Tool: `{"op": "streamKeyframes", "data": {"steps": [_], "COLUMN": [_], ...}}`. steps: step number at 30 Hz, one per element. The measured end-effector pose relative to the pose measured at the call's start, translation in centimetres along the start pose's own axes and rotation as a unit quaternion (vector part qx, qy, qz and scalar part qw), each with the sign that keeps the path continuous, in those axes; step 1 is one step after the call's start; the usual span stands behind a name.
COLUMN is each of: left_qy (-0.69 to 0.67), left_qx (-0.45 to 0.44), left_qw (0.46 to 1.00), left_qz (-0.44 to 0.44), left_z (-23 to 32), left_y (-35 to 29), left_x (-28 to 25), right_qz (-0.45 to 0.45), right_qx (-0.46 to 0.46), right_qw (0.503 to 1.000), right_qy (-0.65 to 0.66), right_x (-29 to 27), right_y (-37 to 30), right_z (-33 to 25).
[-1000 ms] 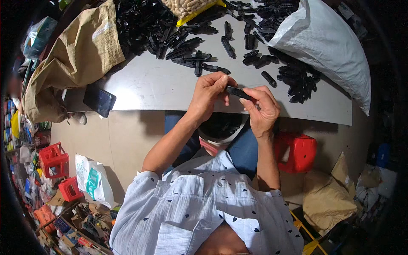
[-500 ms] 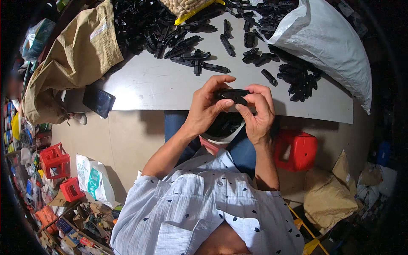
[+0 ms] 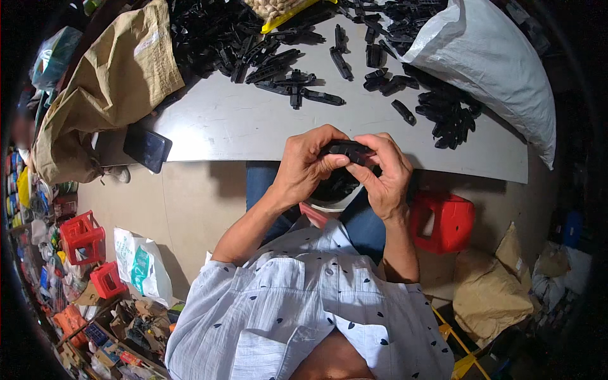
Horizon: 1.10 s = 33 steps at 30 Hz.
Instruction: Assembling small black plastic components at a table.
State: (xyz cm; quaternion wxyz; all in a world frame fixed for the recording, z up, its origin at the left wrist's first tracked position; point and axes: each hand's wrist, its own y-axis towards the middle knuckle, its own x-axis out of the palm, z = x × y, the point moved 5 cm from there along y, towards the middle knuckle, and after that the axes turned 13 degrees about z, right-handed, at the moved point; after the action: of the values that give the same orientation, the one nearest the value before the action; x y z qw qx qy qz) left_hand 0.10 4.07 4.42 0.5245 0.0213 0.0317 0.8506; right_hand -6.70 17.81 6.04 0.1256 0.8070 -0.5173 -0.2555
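Observation:
Between my two hands is a long, narrow black plastic part (image 3: 345, 149), held just in front of the table's near edge. My left hand (image 3: 306, 162) pinches its left end with the thumb below and the fingers behind. My right hand (image 3: 386, 170) grips the other end, thumb underneath and fingers curled over the top. Below my hands a pale container (image 3: 347, 204) with black pieces inside sits between my legs, partly hidden. Similar black plastic parts (image 3: 322, 97) lie loose on the table ahead, and a single one (image 3: 403, 113) rests apart to the right.
A heap of black parts (image 3: 206, 44) covers the table's far left beside a brown sack (image 3: 114, 95). At the right stands a white woven sack (image 3: 487, 69). A phone (image 3: 147, 149) lies near the left edge. Red stools (image 3: 443, 221) and bags stand on the floor.
My right fingers have moved left and closed over the top of the black part. Both hands have dropped slightly toward me, and the part has tilted.

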Motion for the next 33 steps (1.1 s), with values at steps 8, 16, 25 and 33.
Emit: {"op": "streamKeyframes", "data": {"steps": [8,16,25,33], "left_qy": [-0.040,0.472,0.464,-0.033], "left_qx": [-0.039,0.295,0.301,0.000], "left_qw": [0.996,0.823,0.829,0.998], "left_qz": [-0.070,0.117,0.084,0.050], "left_z": [-0.8,-0.9,-2.0,-3.3], "left_y": [-0.4,5.8,5.6,4.6], "left_x": [-0.4,-1.2,0.0,-0.4], "right_qz": [0.019,-0.149,0.056,-0.001], "right_qx": [-0.024,-0.067,-0.071,-0.055], "right_qw": [0.999,0.966,0.882,0.942], "right_qy": [-0.026,-0.201,-0.463,-0.332], "right_x": [-0.5,2.0,-4.0,-3.3], "right_y": [-1.2,-6.0,6.2,6.8], "right_z": [-0.1,3.2,4.6,5.5]}}
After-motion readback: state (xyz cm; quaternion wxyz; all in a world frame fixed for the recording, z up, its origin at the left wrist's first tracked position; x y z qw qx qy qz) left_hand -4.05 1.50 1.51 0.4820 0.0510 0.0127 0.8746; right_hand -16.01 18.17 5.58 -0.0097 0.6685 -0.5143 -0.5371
